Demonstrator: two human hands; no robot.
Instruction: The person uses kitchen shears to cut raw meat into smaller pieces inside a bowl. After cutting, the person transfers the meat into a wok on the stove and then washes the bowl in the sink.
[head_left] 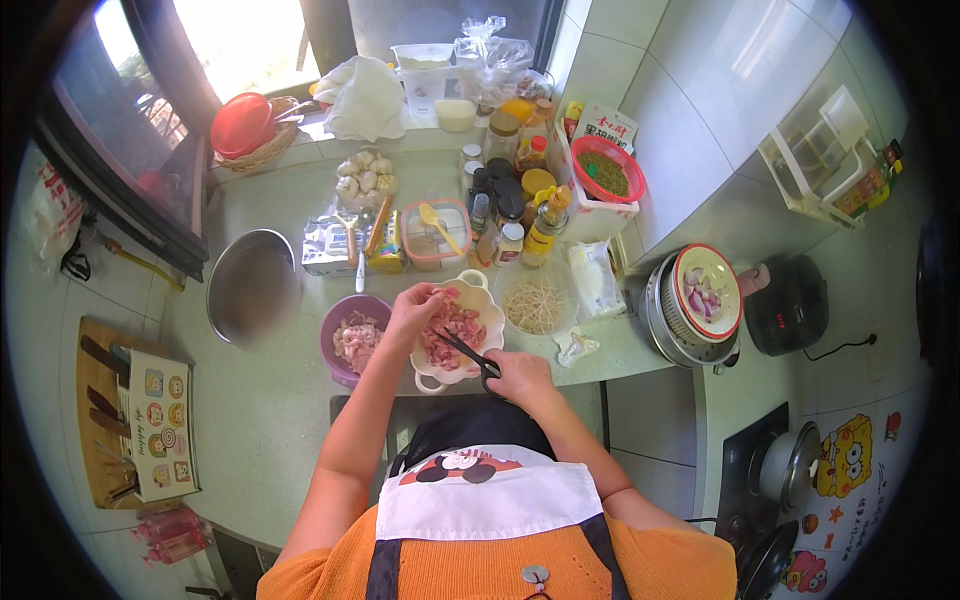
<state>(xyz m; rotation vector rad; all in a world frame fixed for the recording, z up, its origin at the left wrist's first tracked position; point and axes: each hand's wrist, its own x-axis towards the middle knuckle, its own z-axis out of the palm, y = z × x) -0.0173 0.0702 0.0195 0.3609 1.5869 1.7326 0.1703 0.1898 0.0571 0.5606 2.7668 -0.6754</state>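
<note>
In front of me a white scalloped bowl with two loop handles holds small pieces of pink raw meat. My left hand pinches a strip of meat over its far left part. Black-handled kitchen scissors are gripped in my right hand, at the bowl's near right edge. Their blades point left into the bowl, over the meat. Just left of it, partly behind my left forearm, stands a purple bowl with paler raw meat inside.
A clear bowl of bean sprouts is to the right, near a crumpled tissue. Left lies a large steel basin. Bottles, a lidded tub and garlic line the back. Stacked bowls occupy the right corner.
</note>
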